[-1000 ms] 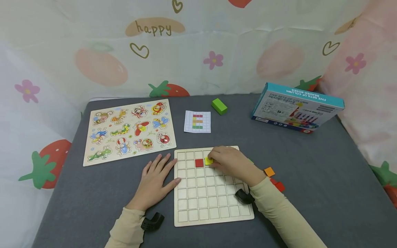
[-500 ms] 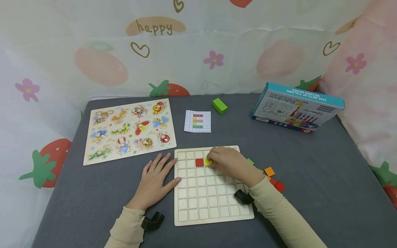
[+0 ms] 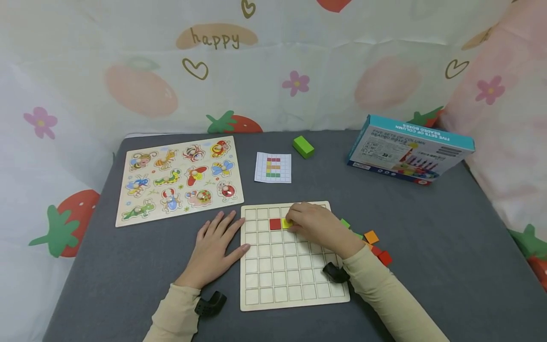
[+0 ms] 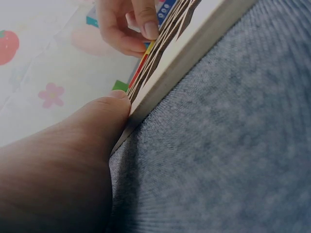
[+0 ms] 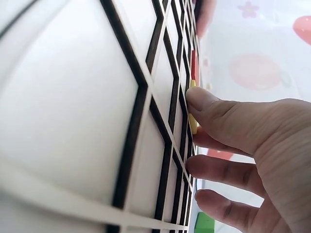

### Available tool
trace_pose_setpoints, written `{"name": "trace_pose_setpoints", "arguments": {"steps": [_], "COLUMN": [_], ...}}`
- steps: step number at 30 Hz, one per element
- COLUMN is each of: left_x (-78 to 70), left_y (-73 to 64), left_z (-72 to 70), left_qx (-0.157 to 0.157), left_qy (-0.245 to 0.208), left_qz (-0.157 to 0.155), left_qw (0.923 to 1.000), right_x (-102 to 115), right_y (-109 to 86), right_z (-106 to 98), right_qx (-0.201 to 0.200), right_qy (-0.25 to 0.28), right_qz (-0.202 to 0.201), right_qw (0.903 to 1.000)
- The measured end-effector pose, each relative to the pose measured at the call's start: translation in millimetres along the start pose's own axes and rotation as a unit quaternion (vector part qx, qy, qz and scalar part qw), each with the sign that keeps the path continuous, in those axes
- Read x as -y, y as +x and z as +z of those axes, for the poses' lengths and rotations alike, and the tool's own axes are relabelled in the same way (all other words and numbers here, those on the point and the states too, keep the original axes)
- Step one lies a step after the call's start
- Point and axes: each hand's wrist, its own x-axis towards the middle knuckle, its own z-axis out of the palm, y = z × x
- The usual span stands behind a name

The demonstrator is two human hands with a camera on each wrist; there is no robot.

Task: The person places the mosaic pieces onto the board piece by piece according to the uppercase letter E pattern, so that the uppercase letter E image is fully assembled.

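A pale wooden board (image 3: 278, 277) with a grid of square cells lies on the grey cloth. A red square tile (image 3: 275, 224) sits in its second row from the far edge. Just right of it is a yellow square tile (image 3: 286, 223), pinched by my right hand (image 3: 320, 229); its right part is hidden by the fingers. In the right wrist view the thumb presses on the yellow tile (image 5: 193, 125), with the other fingers close over the board. My left hand (image 3: 213, 251) lies spread on the cloth, fingertips and thumb at the board's left edge.
Loose orange (image 3: 371, 236), red (image 3: 385, 258) and green tiles lie right of the board, partly behind my right arm. Beyond the board are a pattern card (image 3: 273, 167) and a green block (image 3: 303, 147). An insect puzzle (image 3: 179, 180) lies back left; a box (image 3: 410, 149) stands back right.
The yellow tile has shifted slightly left and straightened beside the red tile, still pinched by my right hand. My left hand has stayed in place.
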Motion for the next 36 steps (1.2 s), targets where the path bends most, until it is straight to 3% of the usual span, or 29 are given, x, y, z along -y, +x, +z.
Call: {"name": "trace_pose_setpoints", "arguments": {"steps": [6,12,18,26,31,36], "left_x": [-0.1,0.4,-0.4,-0.7,-3.5,-5.1], "left_y": [0.0,-0.4,-0.5,-4.2,-6.0,-5.0], "left_z": [0.2,-2.4,-3.6,-0.3,1.7,3.3], "left_qx": [-0.002,0.001,0.003,-0.006,-0.013,-0.023], "left_qy": [-0.001,0.002,-0.002,0.021,0.025,0.02], "left_qz": [0.002,-0.001,0.0,0.001,0.007,0.011], "left_qw": [1.0,1.0,1.0,0.9998,0.9996,0.9995], "right_x": [0,-7,-22,-51,-62,-67], "right_y": [-5.1,-23.1,-60.0,-116.1,-137.6,-146.7], "right_z": [-6,-22,-39,-48,-54,-54], "right_qx": [0.008,0.017,0.036,0.044,0.035,0.053], "right_qy": [0.015,0.041,0.064,0.106,0.133,0.147], "right_qz": [0.004,0.04,0.106,0.2,0.203,0.191], "right_qw": [0.9999,0.9982,0.9917,0.9732,0.9694,0.9691]}}
